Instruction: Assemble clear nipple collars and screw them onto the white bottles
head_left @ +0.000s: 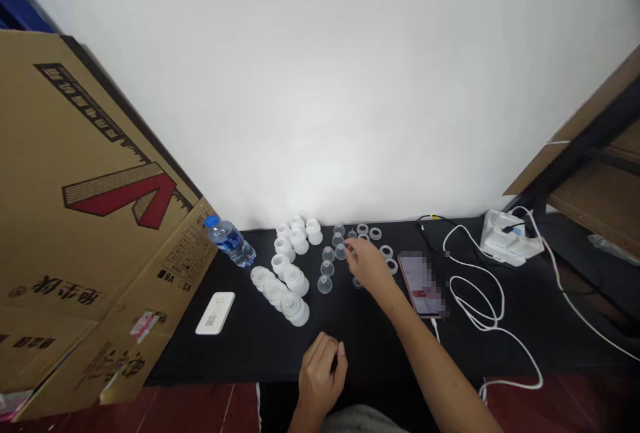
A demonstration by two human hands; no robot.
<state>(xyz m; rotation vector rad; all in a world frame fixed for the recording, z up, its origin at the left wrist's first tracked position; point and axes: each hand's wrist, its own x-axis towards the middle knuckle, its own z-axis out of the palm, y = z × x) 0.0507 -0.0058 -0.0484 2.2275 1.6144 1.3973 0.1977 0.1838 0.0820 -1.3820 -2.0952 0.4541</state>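
Note:
My right hand [367, 263] reaches out over the black table [260, 343] among several small clear plastic cups [327, 268], its fingertips pinched at one clear cup [341, 251]. Beside the hand lie several clear rings [386, 251]. To the left stand several white plastic caps [290, 266], some upright and some lying in a row. My left hand [321, 370] rests near the table's front edge with its fingers curled closed; what it holds, if anything, is hidden.
A large cardboard box [85, 220] leans at the left. A water bottle [230, 241] lies beside it, and a white flat device [215, 313] sits nearer. A phone [423, 283], white cables [480, 300] and a white power strip [507, 238] lie at the right, under a wooden shelf [590, 160].

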